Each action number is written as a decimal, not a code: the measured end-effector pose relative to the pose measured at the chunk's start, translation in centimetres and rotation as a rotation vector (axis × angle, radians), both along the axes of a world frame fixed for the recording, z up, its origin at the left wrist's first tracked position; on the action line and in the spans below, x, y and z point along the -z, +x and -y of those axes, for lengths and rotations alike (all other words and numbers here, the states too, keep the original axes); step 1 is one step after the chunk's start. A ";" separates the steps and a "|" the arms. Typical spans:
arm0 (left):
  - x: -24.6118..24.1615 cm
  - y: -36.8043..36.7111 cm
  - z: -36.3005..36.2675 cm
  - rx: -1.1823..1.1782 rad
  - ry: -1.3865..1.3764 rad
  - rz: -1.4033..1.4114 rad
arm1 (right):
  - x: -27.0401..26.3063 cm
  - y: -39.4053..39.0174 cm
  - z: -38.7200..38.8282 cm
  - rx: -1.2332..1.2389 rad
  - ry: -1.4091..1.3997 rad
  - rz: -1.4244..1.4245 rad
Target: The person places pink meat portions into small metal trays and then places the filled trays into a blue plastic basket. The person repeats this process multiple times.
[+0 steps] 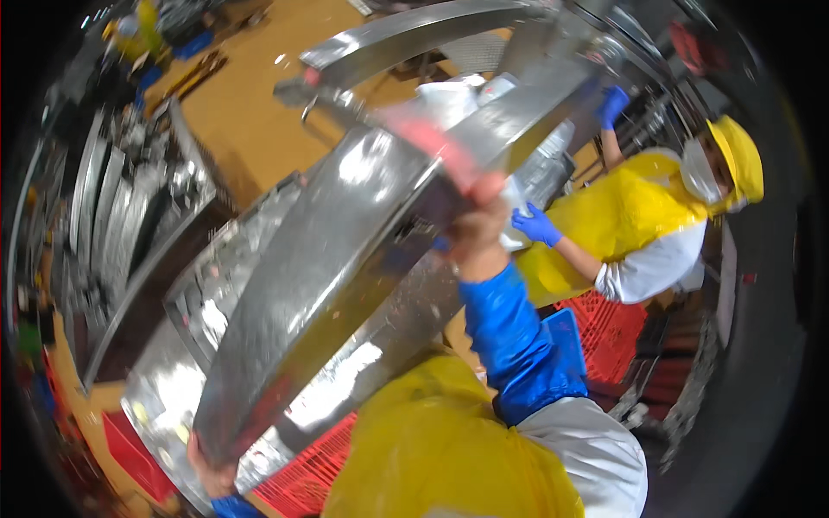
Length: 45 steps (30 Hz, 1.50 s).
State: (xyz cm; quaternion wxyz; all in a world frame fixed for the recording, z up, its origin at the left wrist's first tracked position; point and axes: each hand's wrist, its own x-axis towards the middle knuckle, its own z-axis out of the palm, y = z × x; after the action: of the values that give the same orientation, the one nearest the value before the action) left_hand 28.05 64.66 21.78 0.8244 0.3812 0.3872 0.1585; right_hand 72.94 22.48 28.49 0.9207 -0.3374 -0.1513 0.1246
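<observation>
A long stainless-steel container is held up at a tilt in front of me. My left hand grips its lower corner at the bottom left of the view. At the upper end, my right hand is closed against the edge, blurred by motion. A pink streak runs along that end beside my fingers; it is too blurred to identify. Beneath the container is a steel worktable with small pale pieces on it. I wear a yellow apron and a blue sleeve cover.
A co-worker in a yellow apron stands close on the right, blue-gloved hands near plastic bags. Red plastic crates are beside us. A steel bin with metal pieces stands left, and a curved steel chute at the top.
</observation>
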 end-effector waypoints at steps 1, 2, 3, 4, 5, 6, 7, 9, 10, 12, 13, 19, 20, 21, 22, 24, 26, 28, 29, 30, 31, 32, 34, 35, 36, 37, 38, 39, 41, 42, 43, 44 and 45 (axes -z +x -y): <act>1.8 0.5 1.2 0.002 -0.186 0.048 | -1.5 1.1 0.4 0.012 -0.056 0.071; 3.6 0.8 2.6 0.028 -0.285 0.047 | -2.9 2.1 0.2 0.007 -0.129 0.139; 5.8 2.0 4.7 0.044 -0.390 0.059 | -5.1 4.0 0.1 -0.023 -0.220 0.216; 7.8 3.6 6.3 0.085 -0.496 0.047 | -6.9 4.8 0.4 -0.036 -0.315 0.281; 8.5 6.6 8.8 -0.053 -0.646 -0.007 | -8.9 5.3 0.7 -0.052 -0.409 0.365; 12.4 7.3 10.6 0.002 -0.550 0.057 | -10.9 5.7 0.1 -0.100 -0.490 0.463; 16.7 8.8 12.3 0.071 -0.471 0.121 | -13.2 5.3 0.2 -0.125 -0.591 0.572; 19.8 12.8 16.5 0.038 -0.619 0.184 | -16.0 4.4 -0.2 -0.177 -0.758 0.803; 19.4 15.4 18.7 0.049 -0.635 0.221 | -17.6 3.3 0.1 -0.182 -0.838 0.931; 22.1 17.9 21.6 0.074 -0.703 0.261 | -19.1 1.3 -1.0 -0.239 -0.905 1.189; 23.0 17.8 22.1 0.043 -0.631 0.256 | -18.6 0.6 -2.5 -0.297 -0.862 1.319; 19.6 18.1 29.7 -0.244 0.634 -0.170 | -13.0 -3.1 -2.8 -0.431 -0.655 1.568; 12.5 17.8 30.2 -0.284 0.807 -0.030 | -12.2 -3.3 -1.8 -0.427 -0.657 1.520; 7.8 17.7 30.1 -0.352 0.978 0.055 | -11.9 -3.7 -0.9 -0.415 -0.725 1.420; 3.9 17.7 29.2 -0.463 1.116 0.211 | -12.3 -4.2 -1.2 -0.386 -0.774 1.415; -5.1 18.7 27.2 -0.524 1.231 0.558 | -12.7 -4.8 -0.9 -0.321 -0.892 1.389; -13.7 20.7 25.6 -0.268 1.256 0.562 | -11.1 -3.5 -0.3 -0.319 -0.918 1.389; -18.5 24.4 23.7 0.022 1.266 0.552 | -10.6 -3.0 -0.1 -0.328 -0.883 1.377; -19.5 26.0 22.3 0.158 1.296 0.524 | -10.5 -3.1 -0.7 -0.416 -0.813 1.280; -20.0 26.9 21.6 0.296 1.315 0.496 | -10.6 -3.5 -1.0 -0.500 -0.751 1.181; -19.9 27.5 21.7 0.326 1.192 0.537 | -10.5 -3.6 -0.6 -0.359 -0.782 1.246; -19.8 28.0 21.8 0.355 1.067 0.572 | -10.4 -3.8 -0.2 -0.216 -0.813 1.307; -18.9 28.5 21.8 0.321 0.880 0.683 | -10.0 -5.5 0.1 0.011 -0.706 1.127; -17.8 28.4 21.9 0.258 0.815 0.756 | -9.9 -7.5 0.0 0.085 -0.562 0.890; -17.3 28.4 21.8 0.194 0.749 0.825 | -10.3 -9.1 -0.3 0.155 -0.413 0.655; -17.0 28.3 21.6 0.227 0.717 0.843 | -11.0 -10.4 -0.8 0.239 -0.489 0.696; -16.9 28.3 21.4 0.261 0.681 0.866 | -12.1 -11.8 -1.2 0.328 -0.571 0.738; -16.9 28.1 21.0 0.294 0.647 0.888 | -12.5 -12.6 -1.5 0.414 -0.652 0.778; -18.0 28.0 21.2 0.357 0.695 0.843 | -12.1 -12.5 -1.9 0.477 -0.656 1.002; -19.3 28.3 21.7 0.441 0.817 0.762 | -11.9 -12.3 -2.0 0.508 -0.666 1.119; -20.9 28.7 22.0 0.508 0.947 0.670 | -12.5 -12.8 -1.7 0.414 -0.717 1.075; -21.7 29.0 22.1 0.561 1.074 0.567 | -12.7 -12.8 -1.5 0.343 -0.714 1.055; -21.8 29.8 22.2 0.468 1.253 0.543 | -12.9 -12.4 -1.1 0.271 -0.711 1.035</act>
State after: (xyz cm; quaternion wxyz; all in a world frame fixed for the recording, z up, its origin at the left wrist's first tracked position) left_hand 57.81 42.46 43.62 0.5303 0.8026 -0.0868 0.2590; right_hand 60.57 23.55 41.42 0.5681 -0.6546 -0.4817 -0.1296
